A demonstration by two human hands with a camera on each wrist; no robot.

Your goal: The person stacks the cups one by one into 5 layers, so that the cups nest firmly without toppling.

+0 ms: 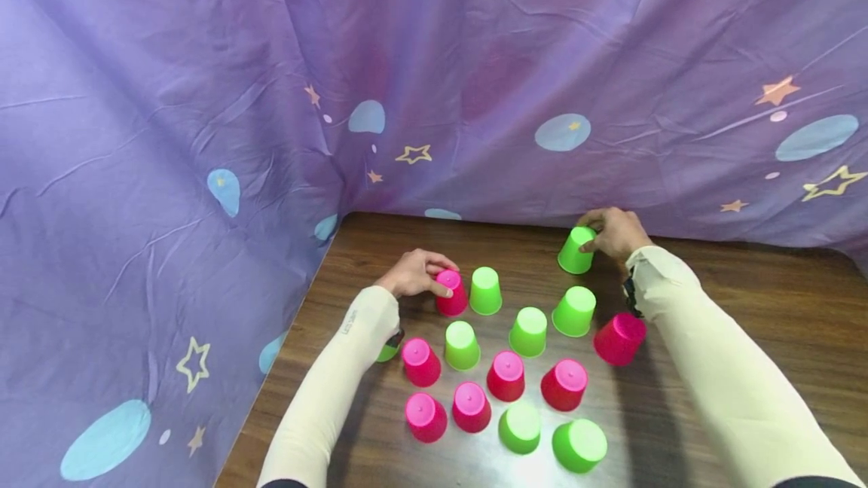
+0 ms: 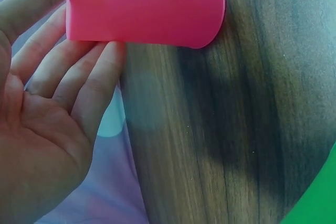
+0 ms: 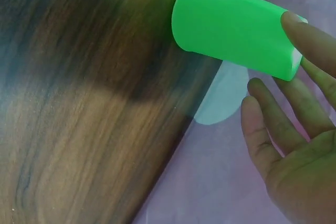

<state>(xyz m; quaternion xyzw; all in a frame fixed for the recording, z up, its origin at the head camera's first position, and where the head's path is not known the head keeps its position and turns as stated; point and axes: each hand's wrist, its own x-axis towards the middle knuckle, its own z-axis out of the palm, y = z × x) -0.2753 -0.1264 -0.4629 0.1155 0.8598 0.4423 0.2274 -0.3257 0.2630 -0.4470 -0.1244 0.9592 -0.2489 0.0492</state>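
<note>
In the head view my left hand (image 1: 417, 274) holds an upside-down pink cup (image 1: 450, 294) near its narrow end, thumb on the near side and fingers behind. The left wrist view shows the fingertips against that pink cup (image 2: 147, 9), its rim close to the wood. At the back of the table my right hand (image 1: 615, 232) pinches an upside-down green cup (image 1: 576, 250) by its upper part. In the right wrist view the thumb lies on this green cup (image 3: 236, 30) near its base, the other fingers spread beside it. A green cup (image 1: 485, 291) stands right of the held pink one.
Several more upside-down pink cups (image 1: 505, 376) and green cups (image 1: 528, 332) stand across the wooden table (image 1: 759, 322). A green cup (image 1: 388, 353) is partly hidden by the left wrist. One pink cup (image 1: 620, 339) stands beside the right forearm. A purple patterned cloth (image 1: 475, 96) hangs behind and at left.
</note>
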